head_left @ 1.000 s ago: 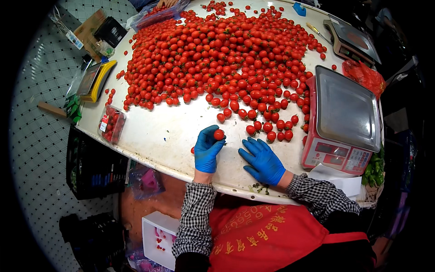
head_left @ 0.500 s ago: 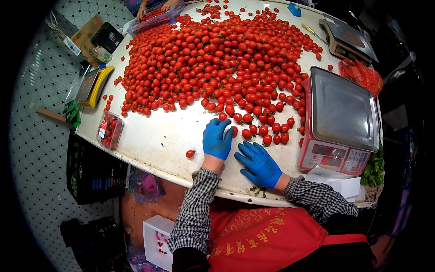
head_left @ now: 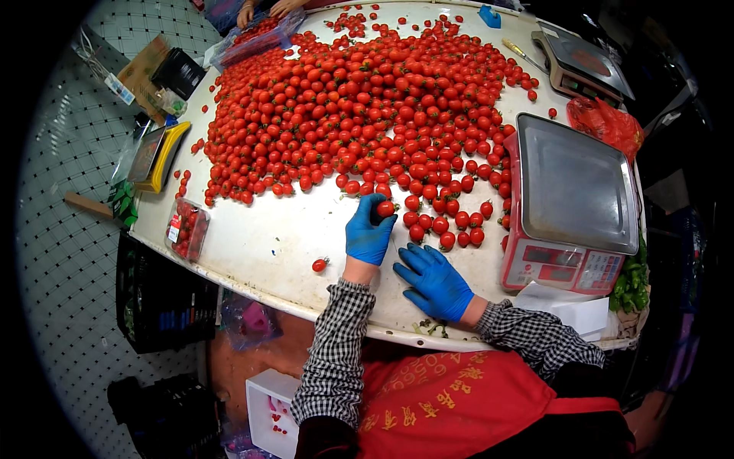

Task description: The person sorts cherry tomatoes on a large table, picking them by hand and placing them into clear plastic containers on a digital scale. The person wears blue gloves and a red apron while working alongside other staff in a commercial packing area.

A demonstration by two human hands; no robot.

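A big heap of cherry tomatoes (head_left: 344, 99) with green stems spreads over the white table. At its near edge my left hand (head_left: 368, 237), in a blue glove, has thumb and forefinger bent round one cherry tomato (head_left: 386, 209). My right hand (head_left: 437, 284), gloved the same, rests palm down on the table top with its fingers apart and holds nothing. Just beyond it sit several loose tomatoes (head_left: 446, 240). A single tomato (head_left: 319, 265) lies by itself to the left of my left hand.
A red scale (head_left: 573, 191) with a metal pan stands to the right, a second scale (head_left: 585, 61) behind it. A clear box of tomatoes (head_left: 186, 229) sits at the left table edge near a yellow-framed device (head_left: 159, 157). Another person's hands (head_left: 264, 9) are by a plastic crate (head_left: 256, 40).
The fingers of my left hand have closed round a tomato at the heap's near edge. My right hand stays about where it was. The whole view has shifted slightly.
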